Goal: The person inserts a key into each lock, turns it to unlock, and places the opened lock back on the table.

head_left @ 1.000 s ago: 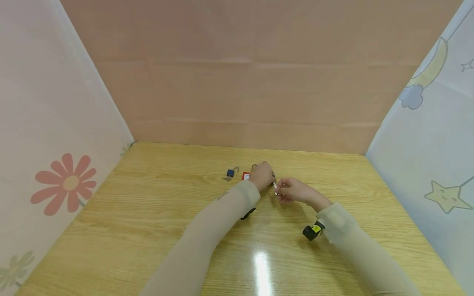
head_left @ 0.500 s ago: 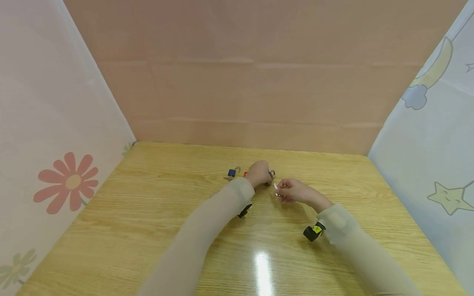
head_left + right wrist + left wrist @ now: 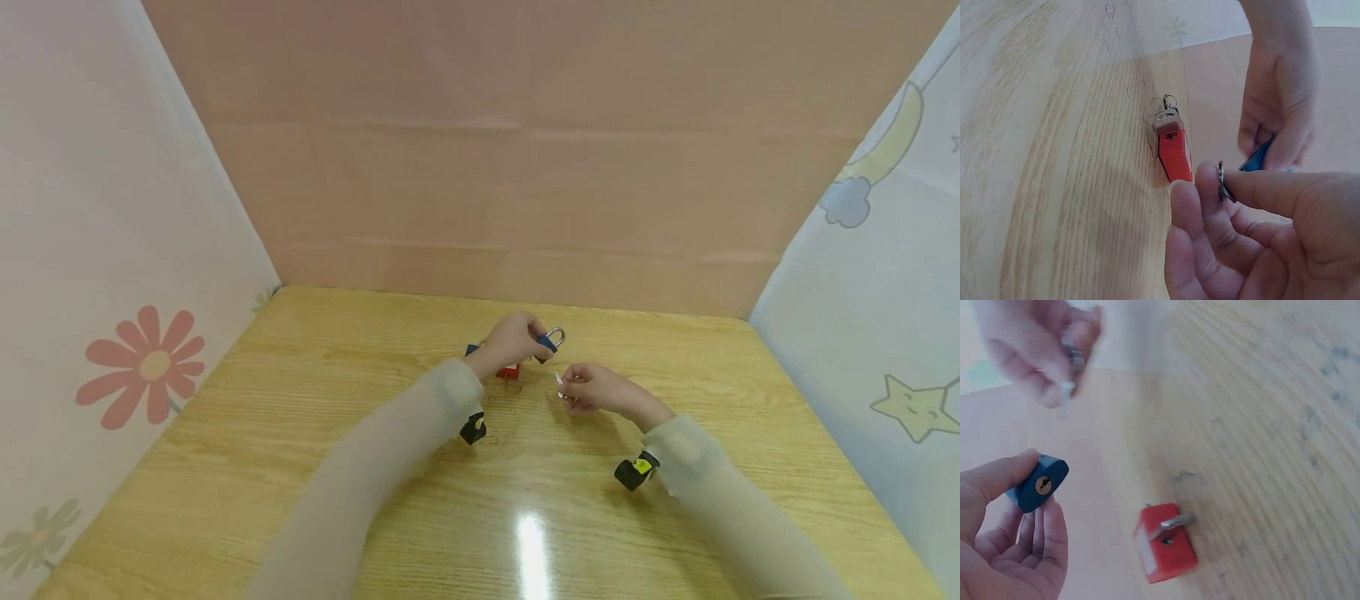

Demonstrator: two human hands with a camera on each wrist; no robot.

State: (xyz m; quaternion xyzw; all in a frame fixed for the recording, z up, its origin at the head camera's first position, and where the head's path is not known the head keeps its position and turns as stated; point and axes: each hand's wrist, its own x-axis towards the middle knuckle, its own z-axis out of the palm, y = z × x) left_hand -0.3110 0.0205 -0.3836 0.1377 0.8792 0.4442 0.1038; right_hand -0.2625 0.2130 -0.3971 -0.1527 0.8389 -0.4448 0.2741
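My left hand [image 3: 513, 337] pinches a blue padlock [image 3: 1038, 487] between thumb and fingers above the table. Its brass keyhole shows in the left wrist view, and the metal shackle points away in the head view. Just to the right, my right hand [image 3: 596, 387] pinches a small metal key [image 3: 1222, 181] between thumb and forefinger. Key and padlock are apart. A red padlock [image 3: 1174, 156] with a white label lies on the table below my left hand, a key [image 3: 1168, 120] at its keyhole side.
Another blue padlock [image 3: 471, 350] lies at the left, partly hidden behind my left wrist. The wooden table [image 3: 675, 350] ends at a plain backdrop [image 3: 517, 183], with printed panels on both sides.
My left hand has drawn back from the right hand and lifted, turning the blue padlock so its shackle shows. The red padlock has come into fuller view. The right hand stays nearly still.
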